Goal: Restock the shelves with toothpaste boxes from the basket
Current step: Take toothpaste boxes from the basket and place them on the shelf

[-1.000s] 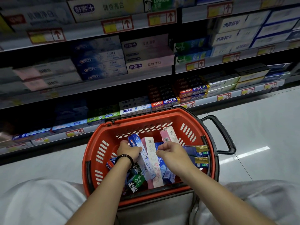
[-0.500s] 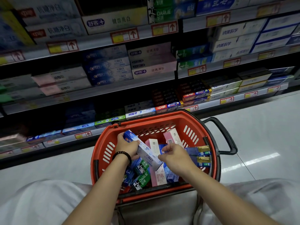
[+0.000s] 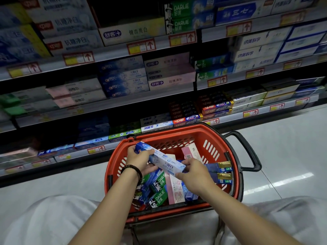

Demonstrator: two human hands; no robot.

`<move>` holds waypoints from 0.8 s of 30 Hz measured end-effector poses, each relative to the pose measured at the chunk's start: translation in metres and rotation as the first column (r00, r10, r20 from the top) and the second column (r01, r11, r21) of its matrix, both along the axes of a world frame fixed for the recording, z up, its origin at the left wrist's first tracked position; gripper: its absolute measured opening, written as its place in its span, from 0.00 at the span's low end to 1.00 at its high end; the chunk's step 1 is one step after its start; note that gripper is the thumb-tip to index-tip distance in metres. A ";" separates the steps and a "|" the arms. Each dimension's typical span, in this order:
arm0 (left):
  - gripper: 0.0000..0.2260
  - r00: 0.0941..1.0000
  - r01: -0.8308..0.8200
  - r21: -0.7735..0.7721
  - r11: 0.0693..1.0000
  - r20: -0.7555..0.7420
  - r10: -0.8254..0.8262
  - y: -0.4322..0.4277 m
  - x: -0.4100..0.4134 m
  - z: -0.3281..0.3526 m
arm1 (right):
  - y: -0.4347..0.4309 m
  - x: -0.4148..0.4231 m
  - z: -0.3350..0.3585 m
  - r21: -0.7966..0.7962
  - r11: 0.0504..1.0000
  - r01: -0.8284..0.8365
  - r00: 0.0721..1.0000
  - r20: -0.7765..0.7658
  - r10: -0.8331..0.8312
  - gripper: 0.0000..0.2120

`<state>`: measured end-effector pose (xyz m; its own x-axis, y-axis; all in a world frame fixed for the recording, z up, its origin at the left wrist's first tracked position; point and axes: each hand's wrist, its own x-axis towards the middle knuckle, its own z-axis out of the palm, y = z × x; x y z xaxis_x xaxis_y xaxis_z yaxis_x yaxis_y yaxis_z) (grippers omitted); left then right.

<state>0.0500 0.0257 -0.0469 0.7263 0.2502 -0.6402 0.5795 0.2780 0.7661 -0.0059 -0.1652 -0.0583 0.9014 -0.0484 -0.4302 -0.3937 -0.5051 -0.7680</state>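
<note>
Right hand (image 3: 194, 174): fingers curled, pinching the near end of a blue-and-white toothpaste box (image 3: 160, 159). Left hand (image 3: 139, 156), black bracelet (image 3: 135, 169) at the wrist: fingers clamped round the far end of the same box. The box lies slanted, held above the other boxes inside the red basket (image 3: 217, 138), among them green DARLIE boxes (image 3: 159, 195) and a pink box (image 3: 175, 190). Beyond the basket, the shelves (image 3: 134, 99) carry stacked rows of boxed toothpaste.

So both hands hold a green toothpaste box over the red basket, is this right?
Not quite: in the head view the toothpaste box held by the left hand and the right hand over the red basket is blue and white, not green.
</note>
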 end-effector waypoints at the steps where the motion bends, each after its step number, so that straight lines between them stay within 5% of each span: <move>1: 0.22 1.000 -0.003 0.009 1.000 0.016 0.003 0.000 -0.001 0.001 | 0.001 0.000 0.000 0.005 1.000 0.015 1.000 0.008 -0.015 0.14; 13: 0.10 0.992 -0.035 0.209 0.977 0.126 0.009 0.012 -0.003 0.020 | -0.005 0.004 0.008 0.263 0.939 0.221 0.967 0.064 -0.246 0.11; 24: 0.15 0.982 0.075 0.229 0.971 0.154 -0.112 0.023 -0.003 0.045 | -0.012 0.014 0.021 0.446 0.813 0.373 0.890 0.075 -0.450 0.15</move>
